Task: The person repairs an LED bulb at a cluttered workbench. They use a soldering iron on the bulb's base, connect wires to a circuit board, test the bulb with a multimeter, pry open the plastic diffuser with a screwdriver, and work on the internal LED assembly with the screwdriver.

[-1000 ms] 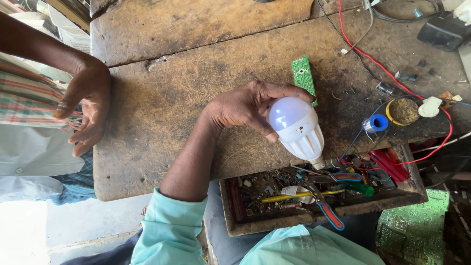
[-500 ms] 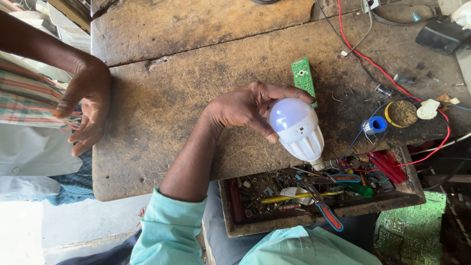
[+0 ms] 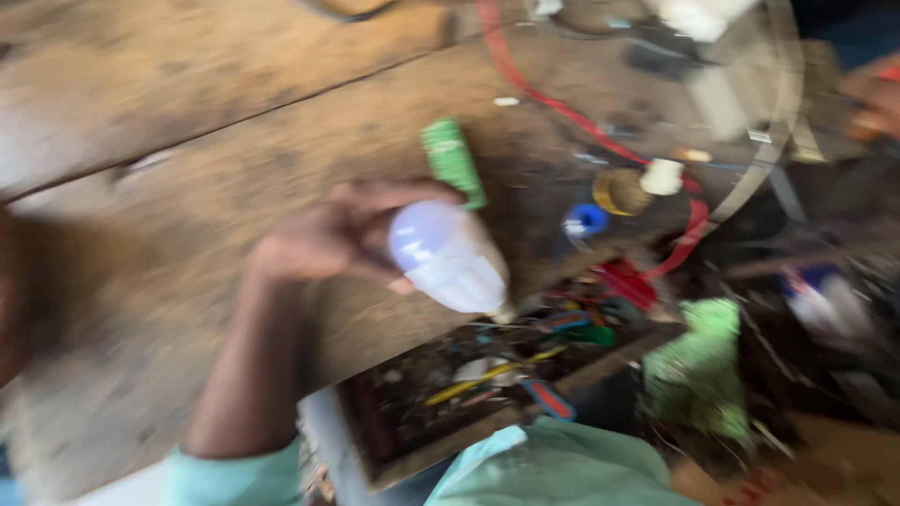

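over the worn wooden table [image 3: 187, 187], our left hand [image 3: 347, 234] is wrapped around a white led bulb [image 3: 448, 258], dome toward the palm, metal base pointing out at an open drawer [image 3: 469, 394] of tools and scraps. the bulb is lifted clear of the table, its shell closed as far as we can judge; nothing on it looks opened or worked on yet. a green circuit board [image 3: 452, 159] lies just beyond the fingers, a red wire [image 3: 581, 117] runs past it, a blue ring [image 3: 586, 221] sits near. our right hand is out of view, so we cannot tell its state. heavy motion blur smears everything; drawer contents and the clutter at right are hard to make out.
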A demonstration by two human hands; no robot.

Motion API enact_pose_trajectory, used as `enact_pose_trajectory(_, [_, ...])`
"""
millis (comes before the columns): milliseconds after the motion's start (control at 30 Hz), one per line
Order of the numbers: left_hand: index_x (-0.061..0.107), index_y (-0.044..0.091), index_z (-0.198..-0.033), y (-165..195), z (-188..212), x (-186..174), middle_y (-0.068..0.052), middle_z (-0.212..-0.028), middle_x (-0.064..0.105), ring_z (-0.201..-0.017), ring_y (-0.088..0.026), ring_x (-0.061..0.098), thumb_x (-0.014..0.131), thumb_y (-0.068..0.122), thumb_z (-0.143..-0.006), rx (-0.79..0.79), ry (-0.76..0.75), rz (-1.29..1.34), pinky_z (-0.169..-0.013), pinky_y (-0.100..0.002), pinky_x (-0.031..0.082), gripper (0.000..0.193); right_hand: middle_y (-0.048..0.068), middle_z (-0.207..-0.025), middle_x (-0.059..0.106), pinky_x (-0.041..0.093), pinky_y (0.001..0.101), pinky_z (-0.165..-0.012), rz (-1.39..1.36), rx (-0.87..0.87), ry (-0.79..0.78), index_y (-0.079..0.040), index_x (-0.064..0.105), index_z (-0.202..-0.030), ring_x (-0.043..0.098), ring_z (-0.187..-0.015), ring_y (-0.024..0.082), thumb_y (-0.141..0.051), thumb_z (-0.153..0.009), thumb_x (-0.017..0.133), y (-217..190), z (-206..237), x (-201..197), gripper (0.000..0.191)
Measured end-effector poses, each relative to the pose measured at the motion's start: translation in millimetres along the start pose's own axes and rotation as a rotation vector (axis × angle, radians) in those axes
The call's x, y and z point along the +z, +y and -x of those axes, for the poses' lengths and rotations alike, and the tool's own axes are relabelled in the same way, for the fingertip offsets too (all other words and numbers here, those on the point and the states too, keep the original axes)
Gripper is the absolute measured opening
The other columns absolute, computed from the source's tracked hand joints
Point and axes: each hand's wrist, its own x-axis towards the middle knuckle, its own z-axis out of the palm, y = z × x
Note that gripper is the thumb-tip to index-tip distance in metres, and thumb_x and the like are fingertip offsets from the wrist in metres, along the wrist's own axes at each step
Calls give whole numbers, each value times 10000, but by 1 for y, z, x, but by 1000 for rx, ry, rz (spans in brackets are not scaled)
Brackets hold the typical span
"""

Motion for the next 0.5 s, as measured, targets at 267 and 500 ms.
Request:
enact_pose_trajectory(267, [659, 41, -1367, 5, 1, 5, -93, -1448, 651, -1343, -218, 595, 929, 7, -582, -58, 50, 151, -1206, -375, 421, 830, 142, -878, 737, 597, 317, -698, -138, 145, -30, 68, 781, -1095, 715, -706, 161, -27, -1011, 800, -16, 2, -14, 128])
enact_pose_trajectory(500, [659, 32, -1374, 4, 2, 4, -90, -1397, 683, -1303, -205, 616, 930, 2, -574, -103, 63, 167, -1176, -369, 452, 845, 199, -939, 745, 573, 318, -682, -31, 70, -53, 91, 745, -1190, 712, -787, 213, -10, -949, 826, 12, -12, -2, 273])
